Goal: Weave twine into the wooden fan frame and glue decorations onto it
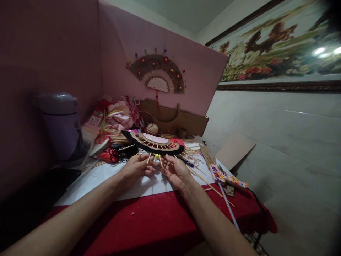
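Observation:
In the head view, a handmade craft fan (pixel 145 145) is tilted with its curved outer edge toward me. It has a black outer band, a tan inner band, thin wooden sticks and a pink dotted half-round centre. My left hand (pixel 141 166) has its fingers closed at the near edge, by a protruding stick. My right hand (pixel 174 170) grips the same edge a little to the right, thumb on top near another stick. Between my fingertips shows a small yellow thing (pixel 157 156), too small to make out. A white sheet (pixel 103 185) lies beneath my hands.
A glue gun (pixel 226 177) with a flowered cover lies at the right, its cable over the table edge. Loose sticks (pixel 205 179) lie beside it. Behind are a twine ball (pixel 151 129) and cardboard (pixel 191 121). A finished fan (pixel 157 71) hangs on the pink board.

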`<state>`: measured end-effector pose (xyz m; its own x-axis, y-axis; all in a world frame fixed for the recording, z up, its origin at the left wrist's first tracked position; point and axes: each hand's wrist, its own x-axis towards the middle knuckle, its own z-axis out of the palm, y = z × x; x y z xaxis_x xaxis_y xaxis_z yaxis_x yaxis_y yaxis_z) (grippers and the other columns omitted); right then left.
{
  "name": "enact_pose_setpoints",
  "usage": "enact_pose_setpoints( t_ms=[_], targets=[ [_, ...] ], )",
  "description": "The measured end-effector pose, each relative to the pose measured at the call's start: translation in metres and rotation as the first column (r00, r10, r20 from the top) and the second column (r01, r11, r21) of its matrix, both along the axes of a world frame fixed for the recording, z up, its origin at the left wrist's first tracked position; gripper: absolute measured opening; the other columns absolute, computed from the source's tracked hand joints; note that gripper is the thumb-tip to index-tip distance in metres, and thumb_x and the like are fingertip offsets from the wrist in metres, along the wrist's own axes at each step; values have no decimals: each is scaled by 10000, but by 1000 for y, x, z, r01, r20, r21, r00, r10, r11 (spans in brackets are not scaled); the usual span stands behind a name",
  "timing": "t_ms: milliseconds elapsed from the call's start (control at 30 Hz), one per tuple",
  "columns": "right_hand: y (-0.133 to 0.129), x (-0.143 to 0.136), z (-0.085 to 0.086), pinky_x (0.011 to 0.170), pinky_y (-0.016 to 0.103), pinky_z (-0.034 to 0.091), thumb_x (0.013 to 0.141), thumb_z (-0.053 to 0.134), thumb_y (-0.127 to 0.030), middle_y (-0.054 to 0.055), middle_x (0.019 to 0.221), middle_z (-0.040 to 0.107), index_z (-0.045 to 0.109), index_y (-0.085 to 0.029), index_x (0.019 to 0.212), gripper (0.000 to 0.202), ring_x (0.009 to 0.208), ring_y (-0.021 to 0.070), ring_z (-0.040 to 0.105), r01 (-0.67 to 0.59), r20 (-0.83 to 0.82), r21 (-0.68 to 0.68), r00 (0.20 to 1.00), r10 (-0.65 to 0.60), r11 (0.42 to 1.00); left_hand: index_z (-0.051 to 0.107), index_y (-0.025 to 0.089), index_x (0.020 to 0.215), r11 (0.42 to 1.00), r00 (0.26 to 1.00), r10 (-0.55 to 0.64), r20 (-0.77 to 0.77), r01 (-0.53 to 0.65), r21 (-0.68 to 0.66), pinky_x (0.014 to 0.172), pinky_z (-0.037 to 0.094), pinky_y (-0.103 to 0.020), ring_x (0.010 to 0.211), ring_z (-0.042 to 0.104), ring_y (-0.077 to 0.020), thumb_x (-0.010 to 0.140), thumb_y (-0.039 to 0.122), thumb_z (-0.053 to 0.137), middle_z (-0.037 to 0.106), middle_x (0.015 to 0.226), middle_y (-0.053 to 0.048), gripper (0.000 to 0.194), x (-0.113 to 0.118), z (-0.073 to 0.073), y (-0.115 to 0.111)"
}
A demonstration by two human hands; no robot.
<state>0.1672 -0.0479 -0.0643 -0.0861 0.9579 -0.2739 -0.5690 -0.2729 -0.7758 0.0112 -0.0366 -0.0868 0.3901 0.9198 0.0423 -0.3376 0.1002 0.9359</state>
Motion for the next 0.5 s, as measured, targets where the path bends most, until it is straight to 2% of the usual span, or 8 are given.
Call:
enact_pose_setpoints(
  t_ms=[100, 200, 300, 333, 367, 433, 467, 500],
  targets=[
    [0, -1, -1, 444, 161, 446, 903, 483, -141, 23, 657, 637, 557, -120, 786, 140, 514, 75, 584, 24, 74, -18, 997, -23, 1000, 619, 114, 808, 998, 998, 55, -33, -54, 33, 527, 453, -201, 561, 560, -81, 666, 338, 752, 665, 779, -62, 297, 0, -1, 1],
    [0, 1, -2, 413, 155, 415, 885, 522, -167, 23, 644, 621, 542, -126, 761, 133, 495, 76, 567, 27, 202, 8, 979, -28, 1000, 615, 104, 737, 984, 982, 126, -140, -105, 144, 454, 396, -196, 473, 508, -68, 637, 282, 733, 630, 661, -30, 236, -1, -2, 3],
    [-1, 2, -3, 417, 168, 405, 884, 536, -253, 40, 662, 628, 562, -126, 729, 203, 517, 93, 581, -29, 469, 124, 882, -33, 992, 596, 108, 705, 975, 961, 171, -218, -133, 178, 430, 393, -215, 437, 510, -83, 612, 253, 696, 619, 625, -22, 199, -4, -1, 4],
    [-2, 2, -3, 431, 180, 409, 888, 527, -288, 53, 675, 641, 579, -127, 718, 240, 537, 108, 596, -54, 611, 172, 789, -64, 984, 594, 109, 714, 975, 956, 183, -228, -147, 165, 436, 408, -223, 444, 526, -92, 609, 251, 686, 624, 634, -27, 199, -5, -1, 4],
    [-4, 2, -2, 457, 197, 417, 890, 518, -317, 72, 696, 657, 599, -131, 711, 271, 571, 129, 617, -74, 757, 222, 642, -124, 972, 594, 107, 731, 975, 953, 194, -231, -161, 153, 444, 422, -229, 456, 540, -99, 606, 245, 676, 629, 647, -32, 204, -6, 0, 4],
    [-8, 1, -1, 537, 246, 434, 883, 517, -349, 115, 748, 690, 643, -141, 713, 296, 674, 190, 657, -106, 931, 316, 226, -287, 943, 594, 102, 793, 975, 951, 204, -232, -177, 131, 455, 440, -233, 482, 564, -109, 599, 226, 661, 640, 682, -42, 240, -9, 4, 2],
    [-10, 1, 0, 576, 269, 434, 878, 521, -358, 132, 775, 701, 662, -149, 727, 294, 725, 220, 666, -126, 936, 350, 24, -350, 928, 587, 101, 824, 976, 951, 204, -235, -179, 124, 451, 439, -231, 485, 567, -110, 601, 219, 652, 644, 693, -46, 260, -9, 5, 1],
    [-12, 0, 1, 605, 287, 427, 877, 519, -364, 143, 797, 709, 677, -157, 750, 289, 763, 241, 670, -142, 910, 373, -135, -392, 917, 574, 104, 847, 977, 950, 202, -240, -177, 121, 442, 435, -230, 480, 566, -111, 607, 217, 640, 647, 699, -49, 273, -10, 7, 0]
  ],
)
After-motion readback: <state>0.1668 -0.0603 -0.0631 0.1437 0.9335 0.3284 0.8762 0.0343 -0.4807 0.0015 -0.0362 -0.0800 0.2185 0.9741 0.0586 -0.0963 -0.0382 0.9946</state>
